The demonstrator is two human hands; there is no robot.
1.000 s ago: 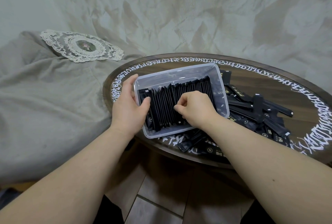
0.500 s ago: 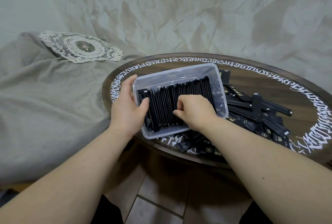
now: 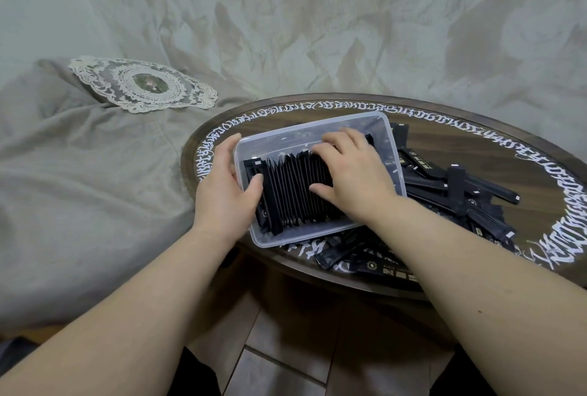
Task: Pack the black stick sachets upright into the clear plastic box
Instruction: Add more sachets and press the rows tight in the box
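- Room: a pale mottled wall (image 3: pixel 317 20) stands behind the work area; a grey fabric-covered seat (image 3: pixel 79 189) with a lace doily (image 3: pixel 144 84) lies to the left, and tiled floor (image 3: pixel 279 364) shows below.
- Table (image 3: pixel 476 141): round, dark wood, white script around its rim; it carries the clear plastic box and the loose stock.
- Clear plastic box (image 3: pixel 317 124): sits at the table's near-left edge, its long axis running from near-left to far-right.
- Packed row of sachets (image 3: pixel 292 192): stands upright on edge, fanned along the box's long axis and leaning; a strip of free space remains along the far wall.
- Loose sachets (image 3: pixel 460 186): lie flat in a heap on the table, just beside the box on its right, some also at the near edge. The right hand is the nearer one for the next pick, in my judgement.
- Left hand (image 3: pixel 222 195): holds the box's left end, thumb curled over the rim against the first sachet, fingers outside the wall.
- Right hand (image 3: pixel 352 173): rests palm-down on the right part of the row, fingers spread and fairly straight, pressing the tops; it pinches nothing.
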